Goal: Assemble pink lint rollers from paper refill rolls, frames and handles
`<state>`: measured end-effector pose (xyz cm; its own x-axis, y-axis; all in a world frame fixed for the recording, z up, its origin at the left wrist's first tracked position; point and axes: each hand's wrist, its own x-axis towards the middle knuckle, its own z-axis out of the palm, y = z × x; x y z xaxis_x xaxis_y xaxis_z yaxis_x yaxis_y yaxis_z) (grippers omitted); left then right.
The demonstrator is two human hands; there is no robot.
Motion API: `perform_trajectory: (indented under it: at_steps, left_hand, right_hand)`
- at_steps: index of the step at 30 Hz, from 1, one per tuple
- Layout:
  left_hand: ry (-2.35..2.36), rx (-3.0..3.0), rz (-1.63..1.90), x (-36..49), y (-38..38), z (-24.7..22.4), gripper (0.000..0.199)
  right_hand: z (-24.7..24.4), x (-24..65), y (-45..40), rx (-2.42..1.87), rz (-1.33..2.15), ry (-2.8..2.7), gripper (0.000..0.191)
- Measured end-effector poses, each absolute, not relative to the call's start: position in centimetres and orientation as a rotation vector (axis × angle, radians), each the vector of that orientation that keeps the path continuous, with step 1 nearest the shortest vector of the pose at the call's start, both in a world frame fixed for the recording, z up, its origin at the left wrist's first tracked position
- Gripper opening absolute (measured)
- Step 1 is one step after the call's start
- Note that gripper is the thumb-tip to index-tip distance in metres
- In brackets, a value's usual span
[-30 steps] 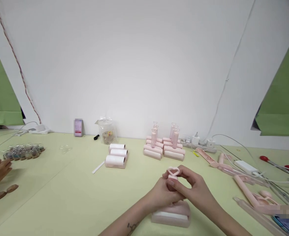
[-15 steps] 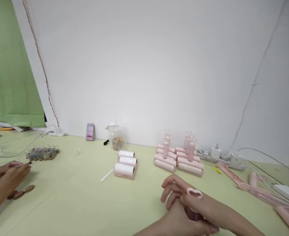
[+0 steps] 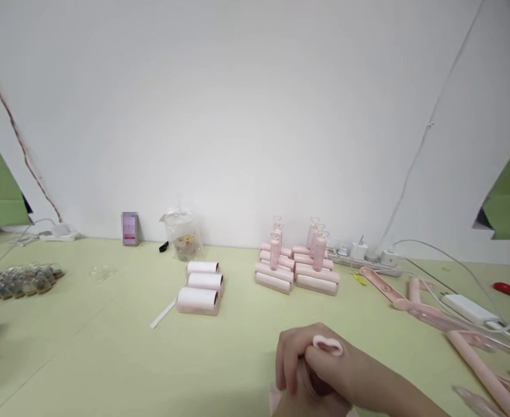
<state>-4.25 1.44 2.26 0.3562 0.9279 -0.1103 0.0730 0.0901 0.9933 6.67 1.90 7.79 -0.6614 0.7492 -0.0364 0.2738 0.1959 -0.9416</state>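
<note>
At the bottom right of the head view, my right hand (image 3: 319,356) is closed over my left hand. A pink heart-shaped loop (image 3: 329,346) sticks out beside its thumb; the rest of that piece is hidden in the grip. My left hand (image 3: 300,402) lies underneath, closed, with a dark reddish thing partly showing in it that I cannot make out. A pale pink edge shows at its left side. Behind the hands stand pink pieces with heart-shaped tops (image 3: 274,253), among pink and white rollers (image 3: 274,281) by the wall.
White rolls (image 3: 197,300) and a white strip (image 3: 163,313) lie left of centre. Farther back are a plastic bag (image 3: 185,237) and a phone-like object (image 3: 129,229). Small clear items (image 3: 24,281) sit left. Right are a power strip (image 3: 367,267), cables and pink parts (image 3: 476,362).
The view has turned right, so the table items appear farther left and the other person's hands have nearly left the picture. My right hand's fingers have folded down over my left hand.
</note>
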Motion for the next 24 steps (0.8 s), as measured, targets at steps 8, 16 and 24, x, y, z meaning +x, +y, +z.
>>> perform_trajectory:
  at_steps: [8, 16, 24]
  left_hand:
    - [0.956, 1.464, 0.78, -7.2, 3.2, 3.1, 0.031]
    - [1.168, 1.4, 0.757, -4.6, 5.1, -1.4, 0.018]
    - [0.973, 1.21, 0.887, -1.7, 1.6, 0.4, 0.021]
  right_hand:
    - [6.9, 5.7, 2.4, -0.721, 1.276, -2.039, 0.018]
    - [7.2, 6.1, 1.2, -0.838, 1.091, -2.144, 0.021]
    - [7.6, 9.3, -0.6, -1.084, 1.047, -2.015, 0.009]
